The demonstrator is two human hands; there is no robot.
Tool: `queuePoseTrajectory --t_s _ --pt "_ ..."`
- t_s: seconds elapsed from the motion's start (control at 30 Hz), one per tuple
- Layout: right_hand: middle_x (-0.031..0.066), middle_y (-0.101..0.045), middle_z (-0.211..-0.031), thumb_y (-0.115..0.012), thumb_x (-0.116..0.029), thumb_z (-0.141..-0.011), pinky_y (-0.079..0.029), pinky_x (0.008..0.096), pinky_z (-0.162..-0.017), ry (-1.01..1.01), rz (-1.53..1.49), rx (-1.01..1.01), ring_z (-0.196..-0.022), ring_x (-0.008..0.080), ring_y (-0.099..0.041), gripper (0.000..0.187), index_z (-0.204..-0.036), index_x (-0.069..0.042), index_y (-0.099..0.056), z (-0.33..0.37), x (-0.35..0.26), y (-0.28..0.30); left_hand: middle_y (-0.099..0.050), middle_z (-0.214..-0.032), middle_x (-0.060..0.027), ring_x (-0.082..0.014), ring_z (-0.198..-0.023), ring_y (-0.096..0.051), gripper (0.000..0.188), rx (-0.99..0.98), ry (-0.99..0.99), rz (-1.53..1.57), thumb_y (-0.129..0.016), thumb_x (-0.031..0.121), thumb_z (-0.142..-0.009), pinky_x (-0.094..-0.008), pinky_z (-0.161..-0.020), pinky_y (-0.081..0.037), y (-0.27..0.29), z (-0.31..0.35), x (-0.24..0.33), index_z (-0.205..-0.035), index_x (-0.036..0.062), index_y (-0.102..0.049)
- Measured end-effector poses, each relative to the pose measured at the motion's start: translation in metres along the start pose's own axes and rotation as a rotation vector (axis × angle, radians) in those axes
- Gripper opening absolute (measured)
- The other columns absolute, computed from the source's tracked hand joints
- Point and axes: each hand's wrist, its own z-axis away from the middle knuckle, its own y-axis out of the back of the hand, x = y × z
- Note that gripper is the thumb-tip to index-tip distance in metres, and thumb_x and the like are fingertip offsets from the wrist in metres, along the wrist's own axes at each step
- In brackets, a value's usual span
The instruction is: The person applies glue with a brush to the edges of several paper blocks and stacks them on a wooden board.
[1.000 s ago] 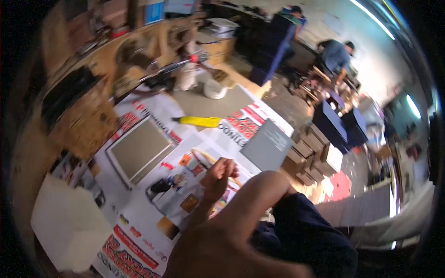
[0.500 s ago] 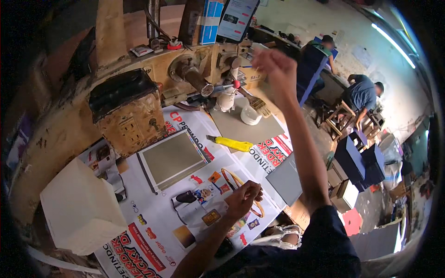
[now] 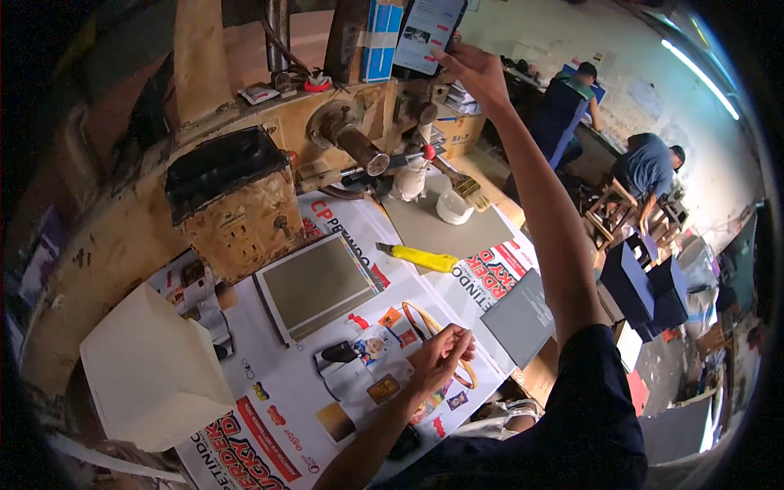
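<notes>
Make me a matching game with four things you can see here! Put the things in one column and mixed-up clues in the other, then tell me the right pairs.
Things:
1. right hand
2. left hand
3. cutter knife
4. small tub

Clues:
A. yellow
B. white, next to a brush
C. loosely curled, above the printed sheet
D. raised up at a lit screen

Right pairs: 1-D, 2-C, 3-A, 4-B
</notes>
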Motion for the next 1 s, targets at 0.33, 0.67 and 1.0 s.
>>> queuePoseTrajectory --t_s 0.33,0.67,1.0 --pt "0.0158 -0.072 -0.105 -0.078 -0.031 -0.086 -0.055 0.0288 -0.082 -0.152 0.112 0.028 -0.092 0.0179 -0.069 0.052 -0.117 0.009 -0.066 0.003 -0.005 0.002 -0.062 -0.090 -0.0066 -0.0128 -0.083 -0.063 0.027 0.002 -0.016 0.019 -0.053 0.026 -0.104 -0.0277 -0.077 -0.055 -0.002 0.000 -0.002 -0.102 -0.0015 -0.056" --pt "0.0162 -0.071 -0.102 -0.076 -0.046 -0.084 -0.058 0.0315 -0.082 -0.216 0.147 0.114 -0.090 0.0193 -0.070 0.068 -0.120 0.011 -0.062 -0.009 -0.016 0.005 -0.063 -0.091 -0.0070 -0.0139 -0.085 -0.064 0.027 -0.029 -0.041 0.050 -0.053 0.025 -0.104 -0.0287 -0.079 -0.055 -0.001 -0.003 -0.011 -0.103 -0.0017 -0.056" --pt "0.0204 -0.071 -0.099 -0.082 -0.057 -0.070 -0.060 0.0288 -0.069 -0.228 0.256 0.232 -0.084 0.0191 -0.071 0.088 -0.121 0.011 -0.061 -0.020 -0.024 -0.008 -0.064 -0.091 -0.0077 -0.0137 -0.085 -0.065 0.027 -0.019 -0.051 0.027 -0.054 0.024 -0.103 -0.0287 -0.078 -0.057 0.000 -0.003 -0.007 -0.102 -0.0023 -0.057"
